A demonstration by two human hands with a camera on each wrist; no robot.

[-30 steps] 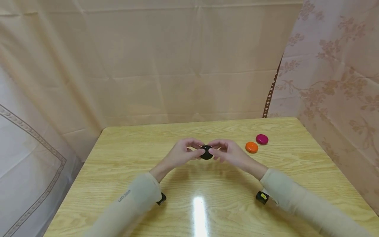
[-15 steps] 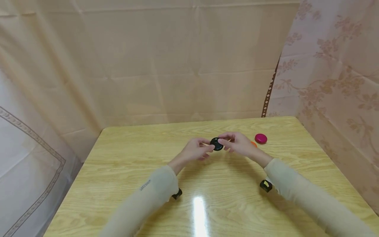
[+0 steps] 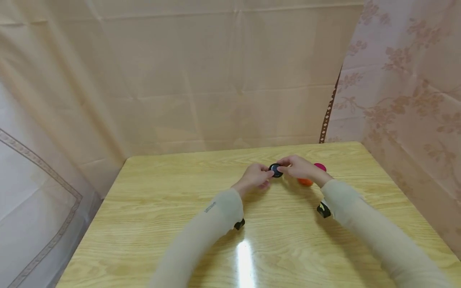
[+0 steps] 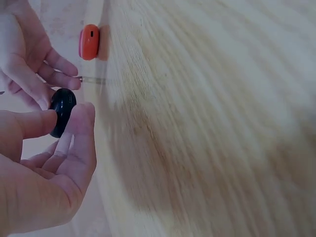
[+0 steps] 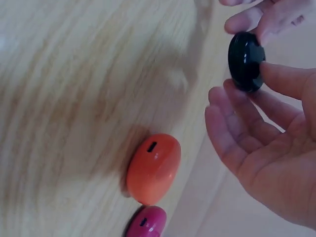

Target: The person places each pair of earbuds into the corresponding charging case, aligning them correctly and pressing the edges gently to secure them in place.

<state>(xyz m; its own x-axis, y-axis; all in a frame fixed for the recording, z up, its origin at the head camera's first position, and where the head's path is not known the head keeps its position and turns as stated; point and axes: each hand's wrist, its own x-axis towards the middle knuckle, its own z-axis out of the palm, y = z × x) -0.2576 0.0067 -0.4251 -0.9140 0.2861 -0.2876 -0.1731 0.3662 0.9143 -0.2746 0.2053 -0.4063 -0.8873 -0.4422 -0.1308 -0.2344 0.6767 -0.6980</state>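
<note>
Both hands hold a small, round, glossy black case above the far part of the table. My left hand pinches its left edge between thumb and fingers. From the other side, my right hand pinches it the same way. The left wrist view catches the black case tilted on edge, with a small slot in its rim. An orange case of similar shape, with a dark slot, lies on the table close to the right hand. Beside it is a magenta case, partly hidden by the right hand in the head view.
The light wood-grain table reaches back to a beige curtain. A floral curtain hangs along the right side. A bright light reflection lies on the tabletop near the front.
Both hands have carried the black case right and slightly farther back, close to the orange and magenta cases. The right hand and wrist now partly cover those two in the head view.
</note>
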